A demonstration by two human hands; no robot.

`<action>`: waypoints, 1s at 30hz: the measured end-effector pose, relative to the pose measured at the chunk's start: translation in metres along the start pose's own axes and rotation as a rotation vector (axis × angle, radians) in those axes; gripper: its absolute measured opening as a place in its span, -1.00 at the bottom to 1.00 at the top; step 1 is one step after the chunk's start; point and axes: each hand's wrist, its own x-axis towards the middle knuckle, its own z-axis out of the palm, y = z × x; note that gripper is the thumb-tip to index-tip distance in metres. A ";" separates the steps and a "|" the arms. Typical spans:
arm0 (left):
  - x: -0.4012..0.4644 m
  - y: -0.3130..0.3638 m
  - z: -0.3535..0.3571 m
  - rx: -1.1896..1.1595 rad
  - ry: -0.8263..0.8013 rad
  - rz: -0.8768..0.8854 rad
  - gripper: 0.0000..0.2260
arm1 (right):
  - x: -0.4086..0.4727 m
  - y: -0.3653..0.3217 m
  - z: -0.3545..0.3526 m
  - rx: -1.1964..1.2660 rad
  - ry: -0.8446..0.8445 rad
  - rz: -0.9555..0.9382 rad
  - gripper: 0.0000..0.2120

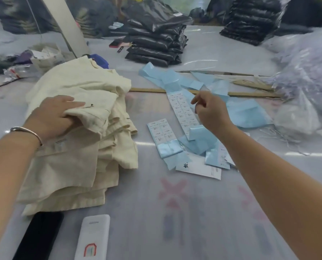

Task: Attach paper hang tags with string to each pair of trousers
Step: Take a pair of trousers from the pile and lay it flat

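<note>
Left hand: the left hand (pixel 57 116) lies on top of the trousers (pixel 77 139), fingers curled over a fold of the cream cloth and gripping it; a bangle (pixel 28 133) circles the wrist.
Right hand: the right hand (pixel 211 114) hangs over the label strip (pixel 184 112), thumb and forefinger pinched on what looks like a small clear or pale piece; what it is cannot be told.
Trousers: a loose cream stack at the left of the counter (pixel 156 212), the top pair rumpled under the left hand, with a small dark pin-like thing (pixel 90 105) just beside the fingertips.
Label strip: a long white sheet of printed stickers on blue backing, running from the far middle toward the near right, under the right hand.
Second strip: a shorter sticker sheet (pixel 161 136) lies just left of the long one, between it and the trousers.
Tags: a white hang tag (pixel 197 168) with dark print lies flat near the lower end of the strips, partly under blue backing scraps (pixel 199 142).
String: pale loose strings (pixel 280 136) lie at the right, near a large clear bag (pixel 306 94).
Near edge: a black phone (pixel 39 236) and a white power bank (pixel 93 238) lie side by side, just below the trousers.
Far side: stacks of dark bagged garments (pixel 154 36) stand well apart from the hands.
</note>
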 end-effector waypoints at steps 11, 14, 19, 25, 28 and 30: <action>-0.082 0.074 -0.023 -0.297 0.181 0.098 -0.66 | -0.029 -0.080 0.070 0.925 -0.895 0.462 -0.63; -0.122 0.099 -0.005 -0.522 0.132 0.130 -0.62 | -0.042 -0.113 0.098 1.129 -1.124 0.615 -0.27; -0.135 0.082 0.010 -0.327 -0.283 0.165 -0.39 | -0.058 -0.135 0.126 1.094 -0.823 0.747 -0.67; -0.109 0.030 -0.006 -0.367 0.365 -0.603 -0.58 | -0.045 -0.100 0.084 1.069 -0.986 0.341 -0.61; -0.101 0.011 0.002 -0.828 0.191 -0.754 -0.43 | -0.051 -0.074 0.073 1.428 -1.168 0.238 -0.43; -0.102 0.013 0.009 -1.043 0.254 -0.795 -0.31 | -0.061 -0.077 0.074 1.530 -1.072 0.387 -0.31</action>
